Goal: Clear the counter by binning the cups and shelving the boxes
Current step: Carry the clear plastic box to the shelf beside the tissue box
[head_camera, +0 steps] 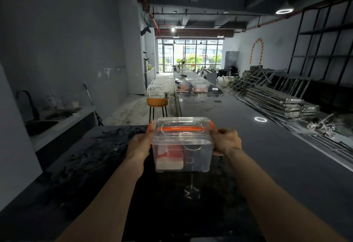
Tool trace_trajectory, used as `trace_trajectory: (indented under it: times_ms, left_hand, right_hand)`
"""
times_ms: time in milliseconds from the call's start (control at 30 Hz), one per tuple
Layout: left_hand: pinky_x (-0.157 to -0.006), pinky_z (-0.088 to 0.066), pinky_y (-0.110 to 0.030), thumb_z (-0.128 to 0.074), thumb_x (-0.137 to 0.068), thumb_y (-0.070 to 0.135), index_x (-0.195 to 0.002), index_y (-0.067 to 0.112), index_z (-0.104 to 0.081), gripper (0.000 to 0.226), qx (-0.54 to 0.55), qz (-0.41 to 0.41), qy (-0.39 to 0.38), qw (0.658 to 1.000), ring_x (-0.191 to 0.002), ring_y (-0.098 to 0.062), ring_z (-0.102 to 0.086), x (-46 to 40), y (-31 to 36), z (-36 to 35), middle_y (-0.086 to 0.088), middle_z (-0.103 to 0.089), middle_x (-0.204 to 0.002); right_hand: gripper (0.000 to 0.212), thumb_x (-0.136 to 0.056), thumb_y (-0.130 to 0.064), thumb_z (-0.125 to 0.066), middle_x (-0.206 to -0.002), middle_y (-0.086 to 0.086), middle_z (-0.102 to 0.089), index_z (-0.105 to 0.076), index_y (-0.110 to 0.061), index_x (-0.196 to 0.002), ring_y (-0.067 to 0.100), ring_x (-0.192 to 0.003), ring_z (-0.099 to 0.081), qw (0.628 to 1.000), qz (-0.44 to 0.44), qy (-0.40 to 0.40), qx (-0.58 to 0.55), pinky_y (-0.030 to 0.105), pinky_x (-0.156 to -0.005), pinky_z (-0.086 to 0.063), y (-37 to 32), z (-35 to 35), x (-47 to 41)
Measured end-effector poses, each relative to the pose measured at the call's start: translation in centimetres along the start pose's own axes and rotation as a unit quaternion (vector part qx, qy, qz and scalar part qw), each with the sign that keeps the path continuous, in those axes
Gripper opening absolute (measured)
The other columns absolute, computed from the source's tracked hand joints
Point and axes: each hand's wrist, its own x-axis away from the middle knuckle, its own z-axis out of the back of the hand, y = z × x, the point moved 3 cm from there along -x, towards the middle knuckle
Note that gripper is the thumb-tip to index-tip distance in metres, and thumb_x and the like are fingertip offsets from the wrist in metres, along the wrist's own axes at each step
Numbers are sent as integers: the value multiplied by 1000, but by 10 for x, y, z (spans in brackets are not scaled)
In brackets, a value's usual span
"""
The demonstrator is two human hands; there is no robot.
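A clear plastic box (182,146) with an orange-trimmed lid and orange handle is held in the air above the dark counter (95,157). Pink and white packets lie inside it on its left side. My left hand (140,146) grips the box's left side and my right hand (225,141) grips its right side. Further along the long grey counter (257,146) stand more clear boxes (199,86) with pink contents, next to a blue and white item (180,81). No cups are clearly visible.
An orange stool (157,104) stands on the floor left of the long counter. A sink with a black tap (30,106) is at the left. Stacked metal frames (277,98) lie on the floor at right, below black wall shelving (324,41).
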Motion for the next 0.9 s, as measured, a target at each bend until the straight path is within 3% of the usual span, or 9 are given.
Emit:
trace_trajectory:
  times_ms: [200, 333, 433, 567, 633, 700, 767, 900]
  left_hand:
    - [-92, -59, -37, -77, -71, 66, -115, 13, -67, 69, 32, -25, -2, 999, -94, -17, -75, 44, 12, 47, -5, -78, -106]
    - [-88, -60, -33, -81, -69, 63, -120, 14, -63, 73, 64, -45, 6, 997, -93, -17, -76, 78, 30, 89, -4, -78, -108]
    - [-82, -60, -30, -81, -71, 62, -113, 17, -67, 63, 70, -55, 15, 996, -88, -14, -77, 108, 35, 123, -2, -80, -101]
    - [-65, -56, -23, -79, -79, 52, -100, 21, -70, 38, 79, -61, 51, 994, -74, -8, -78, 150, 31, 189, 1, -82, -92]
    - [-73, -59, -28, -78, -80, 49, -104, 18, -70, 40, 73, -59, 84, 992, -83, -14, -78, 170, 26, 228, -2, -81, -97]
    - [-88, -60, -38, -79, -80, 46, -116, 12, -68, 50, 68, -55, 116, 989, -94, -21, -76, 190, 23, 268, -8, -78, -107]
    - [-94, -59, -41, -79, -80, 46, -121, 8, -66, 57, 70, -55, 147, 985, -99, -26, -74, 210, 22, 305, -12, -76, -113]
    - [-72, -58, -32, -73, -90, 38, -126, 2, -59, 53, 74, -45, 232, 969, -95, -28, -72, 260, 14, 380, -18, -72, -118]
  right_hand:
    - [41, -92, -49, -70, -104, 18, -79, -79, -11, -104, 37, -97, -76, 1000, 13, 1, -11, 55, -90, -64, -14, -2, 54]
    - [36, -89, -50, -71, -98, 16, -79, -73, -16, -79, 37, -89, -78, 999, 37, -4, -33, 54, -86, -66, -36, -5, 103]
    - [40, -89, -52, -72, -96, 16, -79, -73, -14, -76, 37, -86, -78, 998, 54, 1, -28, 54, -83, -66, -52, -13, 143]
    - [42, -87, -56, -74, -97, 17, -78, -74, -15, -80, 40, -90, -78, 997, 70, -18, -16, 56, -85, -65, -68, -42, 206]
    - [41, -87, -57, -74, -101, 17, -79, -76, -16, -86, 40, -95, -77, 995, 79, -53, -10, 57, -89, -64, -74, -63, 240]
    - [51, -87, -62, -73, -103, 15, -80, -80, -14, -102, 38, -97, -77, 992, 93, -88, -18, 56, -91, -63, -81, -87, 274]
    - [59, -87, -66, -70, -107, 14, -80, -81, -14, -112, 36, -101, -76, 986, 111, -119, -28, 55, -94, -62, -90, -110, 307]
    - [57, -88, -63, -72, -108, 15, -80, -78, -12, -114, 33, -96, -78, 973, 113, -199, -37, 50, -86, -67, -100, -161, 373]
